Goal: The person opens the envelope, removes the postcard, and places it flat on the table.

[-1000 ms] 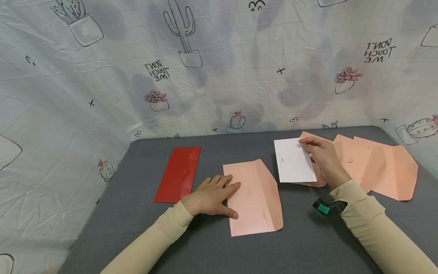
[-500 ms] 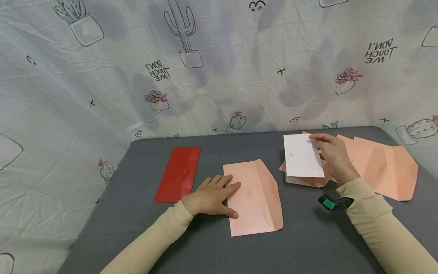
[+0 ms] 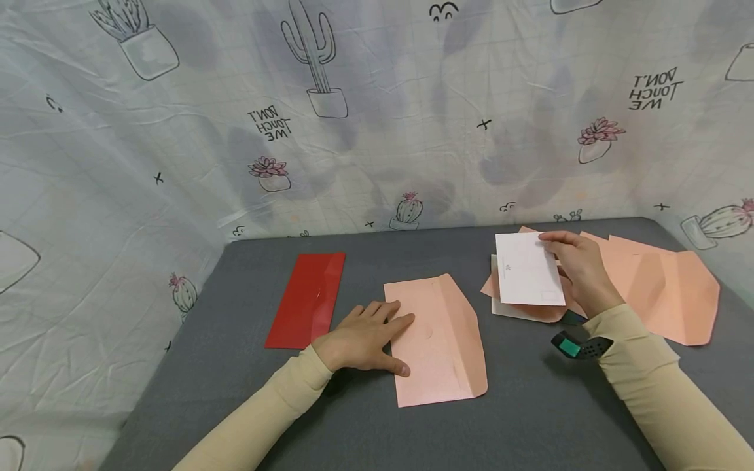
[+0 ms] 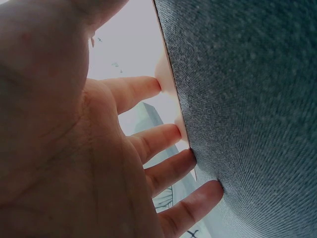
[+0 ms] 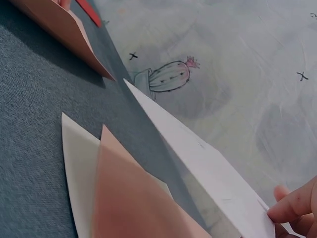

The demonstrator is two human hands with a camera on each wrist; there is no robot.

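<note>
My left hand lies with spread fingers on the left edge of a pink envelope, whose flap faces right. The left wrist view shows those fingertips down along the envelope's edge, against the grey cloth. My right hand pinches a white card by its upper right corner, thumb and fingers at the edge. The card is raised above another pink envelope and a whitish sheet. In the right wrist view the card stands tilted, apart from the envelope below.
A red envelope lies to the left of my left hand. Overlapping pink envelopes spread out at the right of the grey table. Behind the table hangs a cactus-printed curtain. My right wrist wears a black band.
My right hand has carried the white card to the right, over the envelope, uncovering the whitish sheet's edge. The left hand and its envelope have stayed put.
</note>
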